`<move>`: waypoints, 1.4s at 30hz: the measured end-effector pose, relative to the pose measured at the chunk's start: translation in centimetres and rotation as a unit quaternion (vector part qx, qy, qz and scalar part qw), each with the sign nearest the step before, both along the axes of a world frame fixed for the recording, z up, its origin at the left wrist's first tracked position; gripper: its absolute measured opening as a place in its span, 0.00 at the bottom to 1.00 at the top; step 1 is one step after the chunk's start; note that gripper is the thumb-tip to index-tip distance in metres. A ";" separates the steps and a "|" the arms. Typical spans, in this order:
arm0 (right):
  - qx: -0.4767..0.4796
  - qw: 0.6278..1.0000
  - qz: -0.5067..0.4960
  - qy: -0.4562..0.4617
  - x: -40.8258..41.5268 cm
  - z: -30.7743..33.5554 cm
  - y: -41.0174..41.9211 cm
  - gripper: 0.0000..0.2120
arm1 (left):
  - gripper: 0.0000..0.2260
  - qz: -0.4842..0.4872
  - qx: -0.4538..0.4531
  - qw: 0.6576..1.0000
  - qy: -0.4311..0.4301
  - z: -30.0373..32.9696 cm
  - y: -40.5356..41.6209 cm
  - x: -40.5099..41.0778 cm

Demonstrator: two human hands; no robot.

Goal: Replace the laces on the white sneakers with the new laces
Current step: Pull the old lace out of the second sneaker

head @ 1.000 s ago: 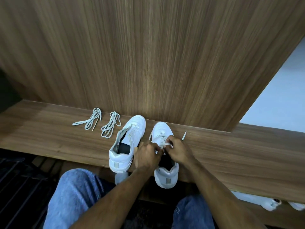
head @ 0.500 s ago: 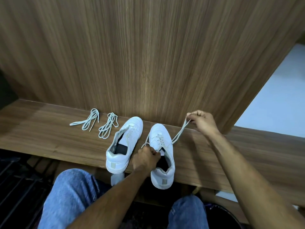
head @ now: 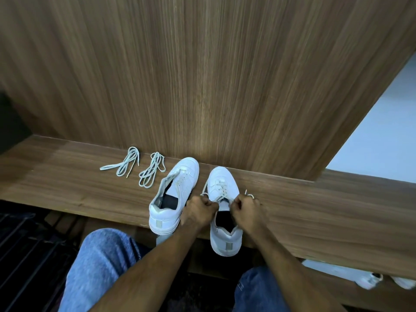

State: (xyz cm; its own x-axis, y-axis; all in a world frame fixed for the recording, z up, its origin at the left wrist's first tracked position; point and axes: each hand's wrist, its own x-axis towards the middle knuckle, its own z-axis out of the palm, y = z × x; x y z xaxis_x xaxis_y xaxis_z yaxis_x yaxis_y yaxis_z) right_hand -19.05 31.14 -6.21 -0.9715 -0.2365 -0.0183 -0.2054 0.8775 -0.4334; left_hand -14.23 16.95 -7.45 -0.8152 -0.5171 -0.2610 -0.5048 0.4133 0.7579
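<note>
- Two low-top white leather sneakers stand side by side on the brown wood-grain tabletop (head: 67, 176), toes towards the wooden back panel (head: 202, 75) and heels at the near edge.
- The right-hand white sneaker (head: 222, 183) is the one being worked on; a pale lace (head: 219, 188) crosses its upper eyelets, and its heel juts a little past the tabletop edge.
- The left hand (head: 199, 210) is curled at the left side of that shoe's tongue, its fingers (head: 208, 202) pinching a lace end that loops out beside the shoe.
- The right hand (head: 246, 210) is curled at the other side, its fingers (head: 239, 202) pinching the other end, whose tip pokes out behind the knuckles.
- The left-hand white sneaker (head: 177, 190) lies just beside the left hand, untouched, with its tongue open; whether it is fully laced cannot be told.
- Two loose bundles of pale cord laces lie further left, well apart from the hands: the outer bundle (head: 122, 165) and the inner bundle (head: 152, 173).
- Whether the lace in hand is old or new cannot be told, so the step is judged only as working the lace through the top eyelets of the right-hand shoe.
- The next move probably calls for even tension on both ends, with the shoe kept from sliding off the edge.
</note>
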 end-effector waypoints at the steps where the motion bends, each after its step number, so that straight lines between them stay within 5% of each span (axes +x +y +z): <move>1: -0.007 1.000 -0.017 0.001 -0.3 -0.2 0.2 0.10 | 0.17 0.007 0.002 1.000 0.002 0.1 -0.1 0.0; 8: -0.090 0.992 -0.077 -0.054 -1.2 -1.0 0.6 0.09 | 0.05 0.025 -0.024 0.999 0.014 0.5 0.6 0.0; 10: -0.082 0.993 -0.073 -0.039 -0.9 -1.0 0.6 0.09 | 0.11 -0.013 -0.104 0.994 0.039 0.4 0.9 -0.1; 14: -0.064 0.995 -0.070 -0.027 -0.6 -0.9 0.6 0.09 | 0.18 -0.162 -0.343 0.923 0.064 0.4 1.9 -1.0; 19: -0.036 0.997 -0.060 -0.015 -0.3 -0.8 0.4 0.10 | 0.13 -0.229 -0.435 0.869 0.053 0.7 2.0 -2.8; 21: -0.034 0.997 -0.067 -0.015 -0.2 -0.8 0.4 0.10 | 0.10 -0.208 -0.391 0.895 0.057 1.7 2.2 -3.2; 24: -0.040 0.996 -0.074 -0.030 -0.1 -0.8 0.4 0.10 | 0.07 -0.004 -0.090 0.993 0.070 1.8 1.4 -3.7; 26: -0.043 0.996 -0.067 -0.029 0.0 -0.8 0.4 0.10 | 0.04 0.101 0.087 0.988 0.074 1.4 0.7 -3.7; 27: -0.043 0.997 -0.064 -0.026 0.1 -0.7 0.4 0.10 | 0.05 0.097 0.102 0.987 0.073 1.2 0.4 -3.6; 32: -0.042 0.996 -0.072 -0.034 0.0 -0.5 0.4 0.11 | 0.09 -0.140 -0.080 0.977 0.137 1.0 0.6 -3.6; 36: -0.038 0.996 -0.073 -0.037 0.1 -0.3 0.4 0.11 | 0.13 -0.288 -0.387 0.872 0.081 1.6 1.0 -3.6; 38: -0.041 0.996 -0.077 -0.036 0.2 -0.3 0.3 0.11 | 0.13 -0.299 -0.462 0.832 0.069 1.6 1.1 -3.7; 40: -0.042 0.995 -0.079 -0.038 0.3 -0.2 0.4 0.11 | 0.12 -0.297 -0.476 0.824 0.080 1.7 1.0 -3.7; 42: -0.043 0.995 -0.079 -0.037 0.4 0.0 0.4 0.10 | 0.10 -0.218 -0.411 0.875 0.132 2.4 1.0 -3.7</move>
